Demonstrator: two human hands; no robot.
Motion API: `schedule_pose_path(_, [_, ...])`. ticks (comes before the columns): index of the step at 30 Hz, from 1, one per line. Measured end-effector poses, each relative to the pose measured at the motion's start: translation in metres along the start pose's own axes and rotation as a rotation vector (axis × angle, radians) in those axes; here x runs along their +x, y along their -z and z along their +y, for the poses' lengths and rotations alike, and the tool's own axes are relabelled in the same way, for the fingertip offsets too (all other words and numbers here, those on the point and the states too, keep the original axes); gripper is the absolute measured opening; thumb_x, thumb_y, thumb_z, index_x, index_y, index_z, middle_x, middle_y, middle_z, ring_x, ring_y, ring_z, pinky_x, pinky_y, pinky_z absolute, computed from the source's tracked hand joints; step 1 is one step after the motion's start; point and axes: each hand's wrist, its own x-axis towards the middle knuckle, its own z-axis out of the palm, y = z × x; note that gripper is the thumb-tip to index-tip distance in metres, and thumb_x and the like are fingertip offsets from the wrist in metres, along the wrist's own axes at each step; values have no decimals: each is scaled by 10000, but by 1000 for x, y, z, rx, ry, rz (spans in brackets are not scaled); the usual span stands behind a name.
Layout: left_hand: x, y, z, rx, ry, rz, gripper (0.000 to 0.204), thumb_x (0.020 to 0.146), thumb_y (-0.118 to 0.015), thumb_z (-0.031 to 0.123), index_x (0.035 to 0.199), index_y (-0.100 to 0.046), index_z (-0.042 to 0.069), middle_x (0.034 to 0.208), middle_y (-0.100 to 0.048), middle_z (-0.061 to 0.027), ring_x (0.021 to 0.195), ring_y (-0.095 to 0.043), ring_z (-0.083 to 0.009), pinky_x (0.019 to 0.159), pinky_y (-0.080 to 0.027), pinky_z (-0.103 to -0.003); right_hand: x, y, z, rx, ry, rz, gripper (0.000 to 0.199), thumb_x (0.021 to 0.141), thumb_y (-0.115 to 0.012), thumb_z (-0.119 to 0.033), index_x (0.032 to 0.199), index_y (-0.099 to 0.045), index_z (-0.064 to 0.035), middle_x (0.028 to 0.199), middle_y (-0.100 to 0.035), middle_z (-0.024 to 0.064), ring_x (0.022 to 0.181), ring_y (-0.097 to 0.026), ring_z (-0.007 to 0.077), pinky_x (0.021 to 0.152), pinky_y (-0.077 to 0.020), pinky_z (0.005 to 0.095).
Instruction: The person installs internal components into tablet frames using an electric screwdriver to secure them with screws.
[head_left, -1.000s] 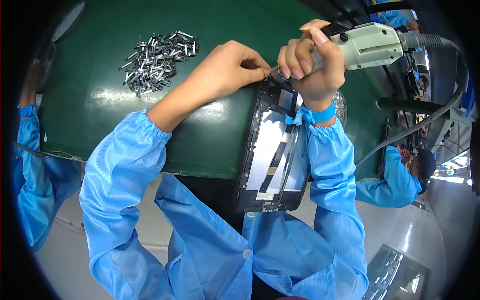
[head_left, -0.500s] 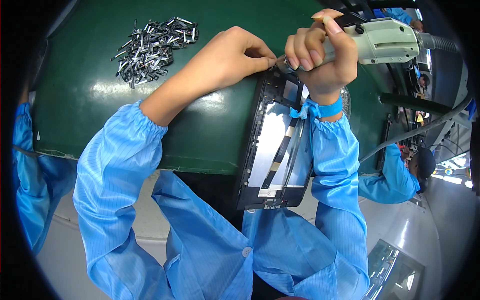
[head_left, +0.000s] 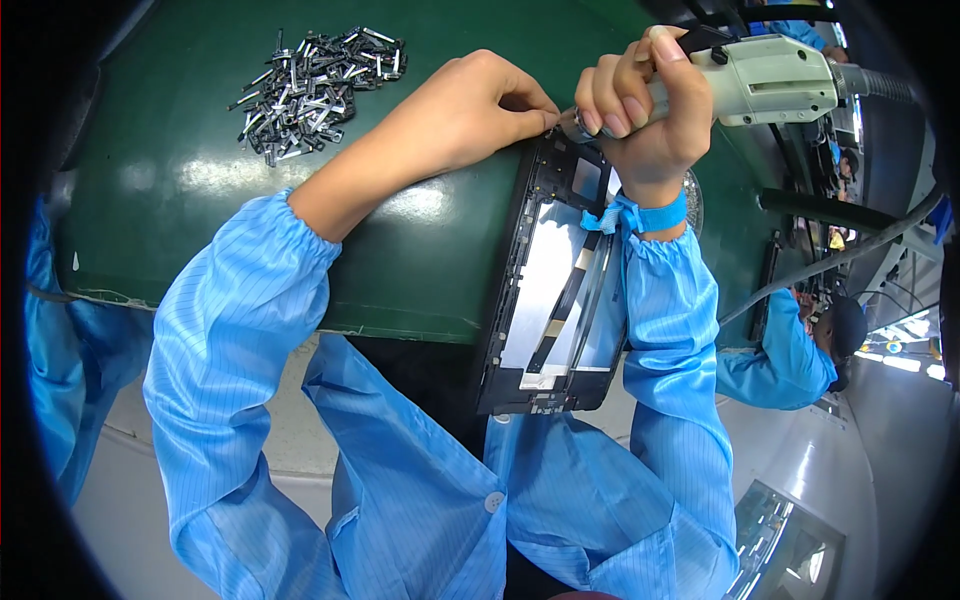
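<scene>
My right hand is wrapped round a pale grey electric screwdriver, its thumb raised along the top. The driver lies nearly level, its front end pointing left at the far end of a tablet-like device. That device is a black frame with a shiny silver panel and a dark ribbon strip, tilted over the table's near edge. Beside the driver's tip, my left hand has thumb and forefinger pinched together at the device's far left corner. Whatever those fingertips hold is too small to make out.
A heap of small black and silver parts lies on the green table at the far left. A grey cable runs along the right. Blue-sleeved people sit at left and right. A round, shiny thing is partly hidden behind my right wrist.
The view has shifted slightly, so the heap sits a little farther right and up. Both hands keep nearly the same pose at the device's far end.
</scene>
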Motion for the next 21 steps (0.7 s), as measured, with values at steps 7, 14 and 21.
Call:
schedule_pose_path(7, [0,0,5,15,12,-10,263,908,-674,163,1045,-716,-58,885,-736,-144,796,-664,-144,755,-526,-286,-1,-2,-2,-40,-11,30,263,996,-463,-240,785,-471,-83,516,-328,-18,423,-359,98,447,-388,296])
schedule_pose_path(14, [-2,-4,5,-14,9,12,240,877,-697,183,1007,-743,-13,896,-744,-161,804,-719,-221,761,-553,-322,-7,2,2,-59,-4,75,244,1000,-492,-228,832,-498,-51,517,-329,-12,416,-375,112,442,-389,300])
schedule_pose_path(21, [-12,-4,27,226,-49,239,212,929,-595,100,1070,-685,-29,934,-704,-193,852,-680,-350,791,-530,-393,0,-7,-1,-38,23,109,127,995,-526,-146,998,-565,-25,519,-343,-12,403,-375,104,423,-381,292])
